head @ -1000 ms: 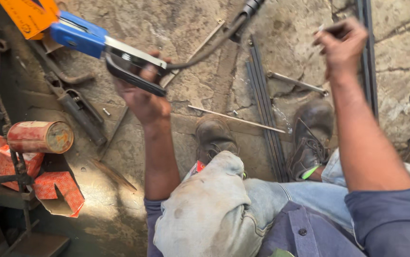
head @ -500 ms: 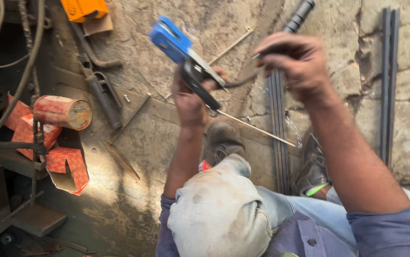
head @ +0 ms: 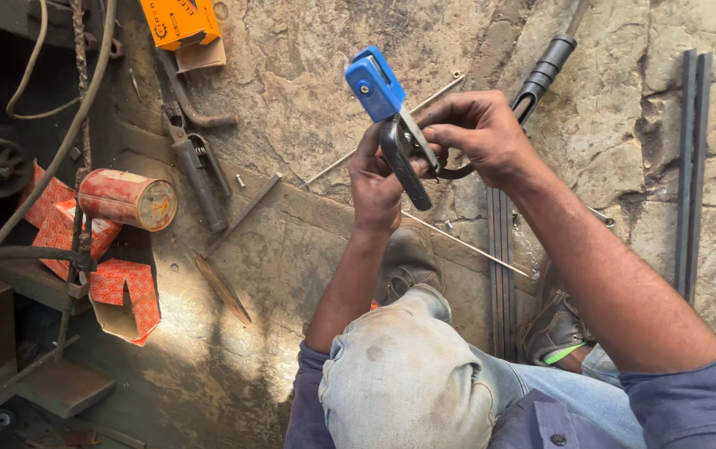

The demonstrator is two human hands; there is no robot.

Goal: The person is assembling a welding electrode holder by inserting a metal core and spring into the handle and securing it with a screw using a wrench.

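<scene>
**Both hands on a blue-headed electrode holder above a stone floor**

The left hand (head: 374, 179) is clenched around the black handle of the welding electrode holder (head: 391, 125), which it keeps up over the stone floor (head: 291, 75), blue head tilted up and to the left. The right hand (head: 478, 133) is closed with pinching fingers at the holder's metal jaw and at the black cable (head: 545, 71) that runs away up and to the right. Whether those fingers grip the cable or the jaw lever cannot be told.

Below the hands, in front of the floor, are the person's pale cloth-covered knee (head: 403, 382) and two worn boots, one (head: 408, 258) just under the left wrist, the other (head: 553, 320) beneath the right forearm.

Around them on the floor:
- two thin welding rods, one (head: 466, 245) passing under the hands, one (head: 387, 129) slanting behind the holder;
- a bundle of dark flat steel bars (head: 501, 274) between the boots, and a second pair of bars (head: 692, 166) well apart at the right;
- one rusty cylindrical tin (head: 129, 199) lying on its side;
- torn red cartons (head: 121, 287) beside it;
- one orange box (head: 179, 21) at the top edge;
- a second, dark clamp tool (head: 196, 170) between tin and hands;
- a thick hose (head: 59, 150) curving down the left side.
</scene>
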